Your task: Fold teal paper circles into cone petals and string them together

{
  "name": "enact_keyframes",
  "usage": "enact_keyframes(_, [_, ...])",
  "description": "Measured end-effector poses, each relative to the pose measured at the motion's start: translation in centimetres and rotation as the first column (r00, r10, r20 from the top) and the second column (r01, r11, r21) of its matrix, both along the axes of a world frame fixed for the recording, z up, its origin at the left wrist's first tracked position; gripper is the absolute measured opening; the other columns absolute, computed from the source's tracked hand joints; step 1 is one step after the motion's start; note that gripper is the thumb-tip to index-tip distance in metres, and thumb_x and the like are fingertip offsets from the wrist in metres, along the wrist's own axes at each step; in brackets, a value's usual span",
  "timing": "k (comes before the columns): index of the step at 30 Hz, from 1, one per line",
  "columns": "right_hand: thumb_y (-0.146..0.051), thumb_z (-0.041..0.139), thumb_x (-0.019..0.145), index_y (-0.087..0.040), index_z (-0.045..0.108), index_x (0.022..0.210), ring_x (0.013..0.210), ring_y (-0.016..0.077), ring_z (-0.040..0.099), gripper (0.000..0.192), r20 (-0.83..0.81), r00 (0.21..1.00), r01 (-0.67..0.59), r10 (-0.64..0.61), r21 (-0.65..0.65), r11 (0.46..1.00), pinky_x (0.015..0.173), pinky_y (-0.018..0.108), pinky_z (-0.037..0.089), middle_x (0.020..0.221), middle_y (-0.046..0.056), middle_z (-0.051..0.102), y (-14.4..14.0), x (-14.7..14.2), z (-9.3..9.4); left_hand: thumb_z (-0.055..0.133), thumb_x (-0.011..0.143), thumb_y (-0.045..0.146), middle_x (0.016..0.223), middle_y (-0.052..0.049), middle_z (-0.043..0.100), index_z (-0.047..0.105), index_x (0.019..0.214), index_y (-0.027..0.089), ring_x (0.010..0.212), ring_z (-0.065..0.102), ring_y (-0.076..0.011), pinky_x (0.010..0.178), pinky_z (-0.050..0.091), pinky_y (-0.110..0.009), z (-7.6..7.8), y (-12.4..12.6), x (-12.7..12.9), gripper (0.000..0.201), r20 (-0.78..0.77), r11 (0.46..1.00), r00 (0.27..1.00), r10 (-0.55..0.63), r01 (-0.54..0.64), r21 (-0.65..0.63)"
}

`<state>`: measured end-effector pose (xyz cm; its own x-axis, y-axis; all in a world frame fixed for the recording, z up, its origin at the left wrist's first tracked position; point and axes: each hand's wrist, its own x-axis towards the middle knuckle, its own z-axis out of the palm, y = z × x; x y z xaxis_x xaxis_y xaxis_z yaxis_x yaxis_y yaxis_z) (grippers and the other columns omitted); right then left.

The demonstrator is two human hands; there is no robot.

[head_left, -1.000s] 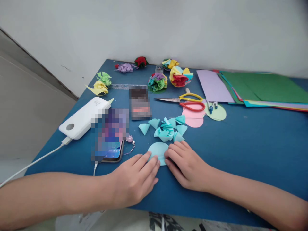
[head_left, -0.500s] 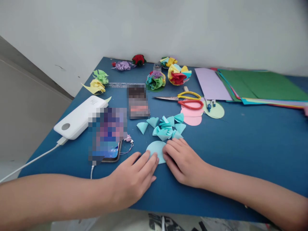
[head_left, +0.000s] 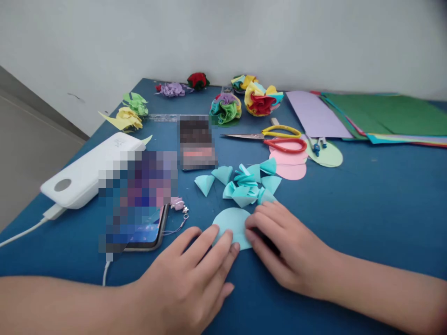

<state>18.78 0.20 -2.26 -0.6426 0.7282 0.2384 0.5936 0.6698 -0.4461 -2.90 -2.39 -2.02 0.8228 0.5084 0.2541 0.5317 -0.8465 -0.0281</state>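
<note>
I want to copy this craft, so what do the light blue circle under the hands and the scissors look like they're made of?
Light blue circle: thin matte paper, probably; it lies flat with a clean cut edge, like the folded cones behind it.
Scissors: shiny grey blades, likely steel; glossy yellow and red handles, seemingly plastic.

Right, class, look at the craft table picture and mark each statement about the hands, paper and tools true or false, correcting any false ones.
1. Both hands press on a light blue paper disc. True: the left hand and right hand both rest their fingers on the light blue paper disc.
2. The right hand holds the scissors. False: the scissors lie on the table beyond the hands, untouched.
3. Folded blue cones lie just beyond the disc. True: the folded blue cones cluster there.
4. The sheets of coloured paper are stacked on the far left. False: the stack of coloured paper lies far right.
</note>
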Motion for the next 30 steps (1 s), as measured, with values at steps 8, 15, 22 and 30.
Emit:
enact_keyframes(8, [-0.014, 0.057, 0.081, -0.013, 0.060, 0.091, 0.059, 0.0133, 0.045, 0.011, 0.121, 0.982, -0.182, 0.147, 0.380, 0.907, 0.054, 0.030, 0.030, 0.066, 0.002, 0.055, -0.7, 0.8, -0.3, 0.034, 0.093, 0.021, 0.124, -0.007, 0.055, 0.053, 0.120, 0.011, 0.110, 0.050, -0.0244, 0.086, 0.041, -0.039, 0.3, 0.2, -0.1, 0.034, -0.024, 0.999, 0.999, -0.035, 0.036, 0.036])
enact_keyframes(15, [-0.011, 0.054, 0.082, -0.013, 0.062, 0.083, 0.059, 0.0127, 0.044, 0.008, 0.052, 0.991, -0.137, 0.127, 0.326, 0.936, 0.055, 0.029, 0.035, 0.065, 0.003, 0.055, -0.7, 0.6, -0.7, 0.040, 0.091, 0.023, 0.116, -0.009, 0.060, 0.059, 0.112, 0.011, 0.105, 0.056, -0.0256, 0.084, 0.044, -0.038, 0.4, 0.4, -0.1, 0.031, 0.054, 0.995, 0.997, -0.059, 0.054, 0.085])
enact_keyframes(22, [-0.012, 0.054, 0.083, -0.013, 0.061, 0.088, 0.059, 0.0118, 0.044, 0.008, 0.050, 0.991, -0.137, 0.128, 0.308, 0.942, 0.055, 0.028, 0.034, 0.066, 0.002, 0.056, -0.5, 0.9, -0.7, 0.038, 0.092, 0.026, 0.124, -0.009, 0.055, 0.055, 0.117, 0.010, 0.112, 0.051, -0.0271, 0.087, 0.042, -0.039, 0.1, -0.1, -0.3, 0.034, 0.013, 0.998, 0.999, -0.039, 0.038, 0.052])
enact_keyframes(30, [-0.015, 0.051, 0.086, -0.015, 0.056, 0.100, 0.061, 0.0115, 0.046, 0.016, 0.073, 0.989, -0.145, 0.129, 0.296, 0.944, 0.056, 0.028, 0.033, 0.069, 0.001, 0.056, -0.6, 1.3, -1.0, 0.040, 0.092, 0.024, 0.127, -0.012, 0.051, 0.053, 0.119, 0.008, 0.115, 0.047, -0.0295, 0.085, 0.042, -0.041, 0.3, 0.0, -0.5, 0.034, -0.072, 0.992, 0.992, -0.104, 0.109, 0.065])
